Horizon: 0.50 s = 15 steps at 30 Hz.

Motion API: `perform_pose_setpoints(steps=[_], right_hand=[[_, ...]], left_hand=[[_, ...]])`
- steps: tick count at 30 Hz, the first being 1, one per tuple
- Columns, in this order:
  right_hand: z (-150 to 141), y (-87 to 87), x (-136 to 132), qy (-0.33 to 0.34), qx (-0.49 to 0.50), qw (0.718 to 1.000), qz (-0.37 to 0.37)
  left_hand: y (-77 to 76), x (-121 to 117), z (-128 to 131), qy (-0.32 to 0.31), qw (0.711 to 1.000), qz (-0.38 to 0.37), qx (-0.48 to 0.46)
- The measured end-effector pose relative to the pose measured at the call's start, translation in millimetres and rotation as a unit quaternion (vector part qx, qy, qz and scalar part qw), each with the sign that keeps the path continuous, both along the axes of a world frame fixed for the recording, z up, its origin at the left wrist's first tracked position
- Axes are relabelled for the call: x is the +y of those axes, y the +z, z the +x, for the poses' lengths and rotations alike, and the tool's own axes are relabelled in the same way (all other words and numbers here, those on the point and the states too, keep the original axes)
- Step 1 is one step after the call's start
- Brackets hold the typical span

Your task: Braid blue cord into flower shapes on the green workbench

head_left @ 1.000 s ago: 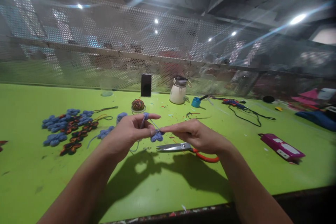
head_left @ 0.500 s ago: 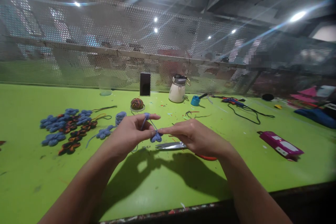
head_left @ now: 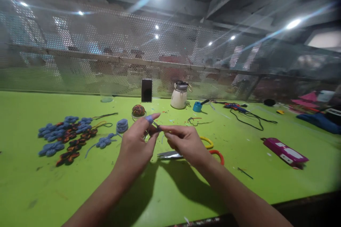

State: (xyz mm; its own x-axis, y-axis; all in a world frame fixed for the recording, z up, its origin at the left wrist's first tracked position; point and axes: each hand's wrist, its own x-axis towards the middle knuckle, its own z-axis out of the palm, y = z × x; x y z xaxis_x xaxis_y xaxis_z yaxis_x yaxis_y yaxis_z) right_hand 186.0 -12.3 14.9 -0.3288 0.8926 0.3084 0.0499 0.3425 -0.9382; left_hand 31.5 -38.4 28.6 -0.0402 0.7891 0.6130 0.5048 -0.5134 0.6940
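Petals of the small blue crocheted yarn piece (head_left: 158, 128), plainly visible earlier, are now almost hidden, as my left hand (head_left: 139, 138) and right hand (head_left: 186, 143) have risen around it. It sits between my fingertips: the left pinches it, soft blue yarn (head_left: 149, 118) wrapped round the index finger, probably to keep the strand taut. My right fingertips meet there, bunched; whether they clasp a hook, I cannot tell. Below lie steel scissors (head_left: 170, 155), likely kept within reach, their yellow handle loop (head_left: 207, 142) newly uncovered. Leftward, blue and black-orange yarn flowers (head_left: 77, 145) lie clustered, apparently set aside.
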Motion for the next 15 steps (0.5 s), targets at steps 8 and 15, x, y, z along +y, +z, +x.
perform_pose_setpoints(steps=[8,15], right_hand=[[-13.4,-9.2,-6.5,0.051,0.157,0.977,-0.133],[13.7,8.7,3.6,0.068,-0.128,0.972,0.187]], left_hand=[[5.2,8.7,-12.9,-0.18,0.888,-0.237,-0.351],[9.0,10.9,-28.9,-0.228,0.891,-0.288,-0.267]])
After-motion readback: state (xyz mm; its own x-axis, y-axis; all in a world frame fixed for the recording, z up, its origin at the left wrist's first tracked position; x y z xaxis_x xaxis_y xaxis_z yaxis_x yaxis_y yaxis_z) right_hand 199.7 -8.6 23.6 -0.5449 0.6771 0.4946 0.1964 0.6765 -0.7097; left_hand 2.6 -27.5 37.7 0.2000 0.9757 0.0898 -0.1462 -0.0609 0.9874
